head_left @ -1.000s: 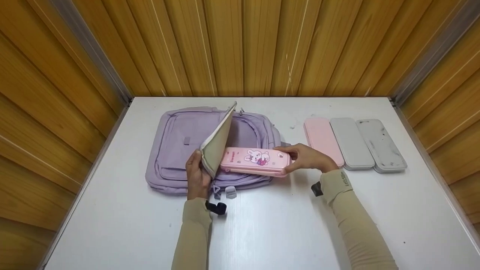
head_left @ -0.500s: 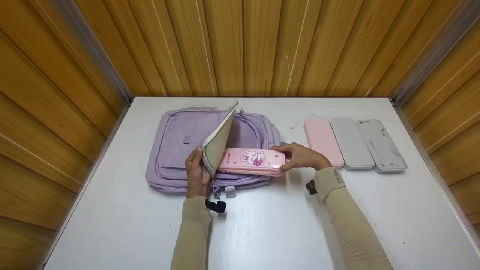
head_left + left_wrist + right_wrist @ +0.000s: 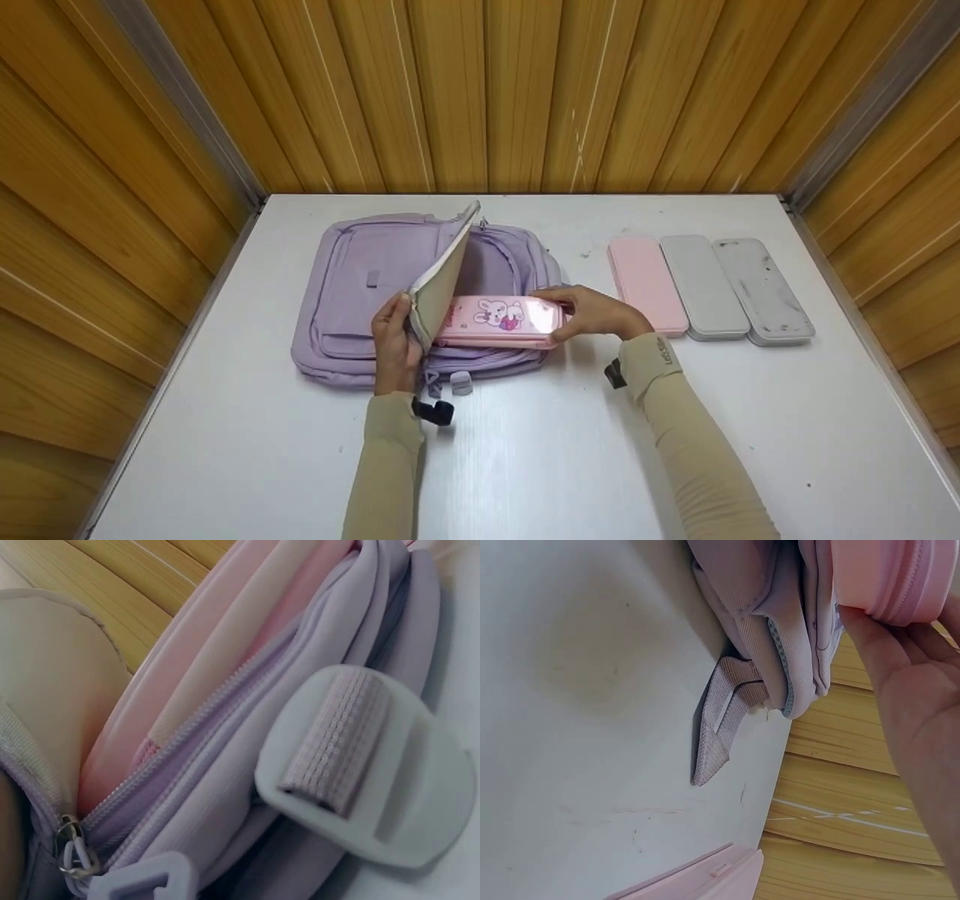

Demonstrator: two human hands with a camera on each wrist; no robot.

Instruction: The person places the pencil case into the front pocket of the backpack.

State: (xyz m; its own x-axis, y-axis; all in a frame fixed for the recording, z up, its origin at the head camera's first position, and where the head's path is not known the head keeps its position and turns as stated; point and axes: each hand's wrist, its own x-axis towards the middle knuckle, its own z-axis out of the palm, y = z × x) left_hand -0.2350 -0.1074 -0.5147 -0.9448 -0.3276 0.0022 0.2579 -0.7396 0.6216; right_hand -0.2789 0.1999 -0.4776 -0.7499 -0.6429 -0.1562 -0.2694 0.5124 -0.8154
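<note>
A lilac backpack (image 3: 390, 262) lies flat on the white table, its unzipped front flap (image 3: 442, 289) raised so the pale lining shows. My left hand (image 3: 395, 345) grips the edge of that flap, thumb on top. Between thumb and fingers, my right hand (image 3: 596, 311) holds the right end of a pink pencil case (image 3: 499, 315) with a bunny print. The case's left end is hidden behind the flap, over the opening. In the left wrist view, the pink case (image 3: 172, 690) stands inside the zipper line. The right wrist view has its zipped end (image 3: 889, 577) in my fingers.
To the right lie three more cases side by side: a pink one (image 3: 649, 285), a plain grey one (image 3: 703, 287) and a marbled grey one (image 3: 763, 291). A strap buckle (image 3: 461, 383) sticks out at the backpack's near edge. Wood-patterned walls (image 3: 517, 97) enclose the table.
My right hand has moved left, sliding the bunny pencil case further behind the flap and into the opening. My left hand keeps the flap raised, its edge shifted slightly right.
</note>
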